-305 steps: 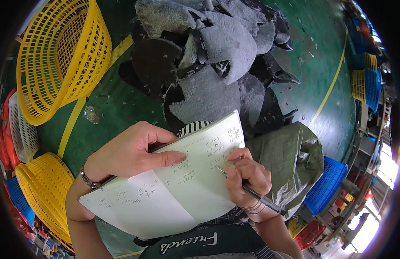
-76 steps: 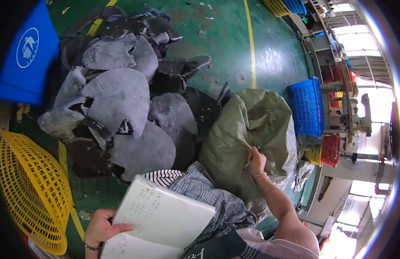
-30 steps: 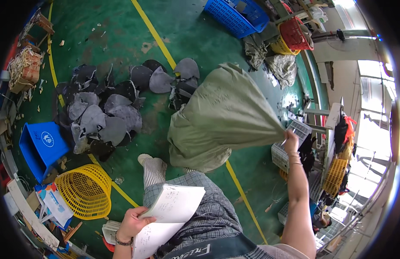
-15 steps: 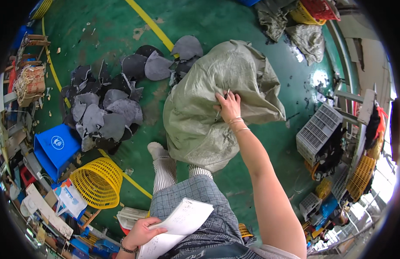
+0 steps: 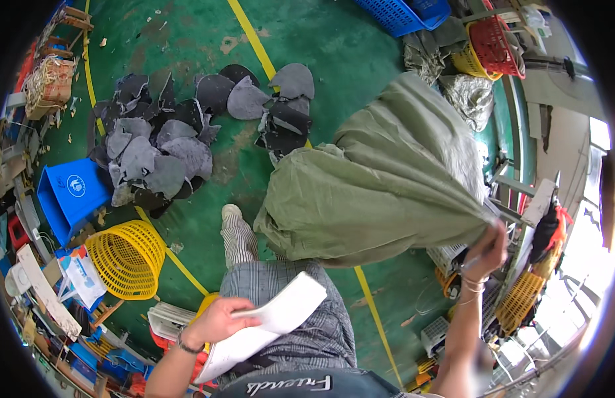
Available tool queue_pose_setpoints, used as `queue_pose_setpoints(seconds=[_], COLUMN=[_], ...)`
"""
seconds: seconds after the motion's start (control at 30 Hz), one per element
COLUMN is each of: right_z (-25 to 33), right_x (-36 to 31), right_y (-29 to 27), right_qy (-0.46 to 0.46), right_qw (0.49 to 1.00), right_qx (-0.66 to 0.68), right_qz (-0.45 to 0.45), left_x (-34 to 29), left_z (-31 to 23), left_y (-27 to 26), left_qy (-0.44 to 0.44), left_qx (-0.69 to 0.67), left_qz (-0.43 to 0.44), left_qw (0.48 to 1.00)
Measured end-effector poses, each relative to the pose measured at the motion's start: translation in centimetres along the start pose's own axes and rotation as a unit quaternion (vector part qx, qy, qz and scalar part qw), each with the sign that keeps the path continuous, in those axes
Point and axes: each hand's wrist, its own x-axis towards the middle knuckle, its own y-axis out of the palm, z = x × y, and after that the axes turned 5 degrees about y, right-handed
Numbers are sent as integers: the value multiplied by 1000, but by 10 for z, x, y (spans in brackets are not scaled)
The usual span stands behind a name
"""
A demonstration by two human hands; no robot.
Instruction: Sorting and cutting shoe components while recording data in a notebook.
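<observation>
On the dark apron (image 5: 360,388) stood one white word (image 5: 289,384) in slanted letters; the blue bin (image 5: 88,202) carried a round white sign (image 5: 76,186) with a figure.

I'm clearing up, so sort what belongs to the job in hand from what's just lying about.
Job in hand:
green sack, gripped by the right hand
notebook, held in the left hand
grey pieces, possibly

Apparently just lying about:
large yellow basket
blue bin
red basket

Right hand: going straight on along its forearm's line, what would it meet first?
The right hand would likely meet the green sack first, since it grips its gathered edge; depth beyond is unclear.
</observation>
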Motion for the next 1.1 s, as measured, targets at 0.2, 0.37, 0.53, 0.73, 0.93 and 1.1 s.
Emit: queue_pose_setpoints(seconds=[0.2, 0.37, 0.53, 0.73, 0.93, 1.1], right_z=[-34, -122, -294, -229, -91, -49], right_x=[54, 78, 11, -103, -200, -283], right_y=[-69, -126, -208, -86, 91, 181], right_qy=[52, 117, 232, 370, 349, 336], right_qw=[985, 980, 946, 821, 831, 823], right_qx=[-114, -140, -215, -368, -133, -147], right_qz=[122, 75, 75, 232, 413, 435], left_x=[24, 28, 38, 34, 28, 15], left_z=[-15, -16, -16, -28, -19, 8], left_y=[-4, -4, -6, -1, -12, -16], left_qy=[11, 10, 3, -20, -34, -130], left_qx=[-25, -55, -23, 41, 62, 41], left_qz=[75, 78, 62, 56, 46, 23], left_qw=[997, 995, 998, 997, 996, 990])
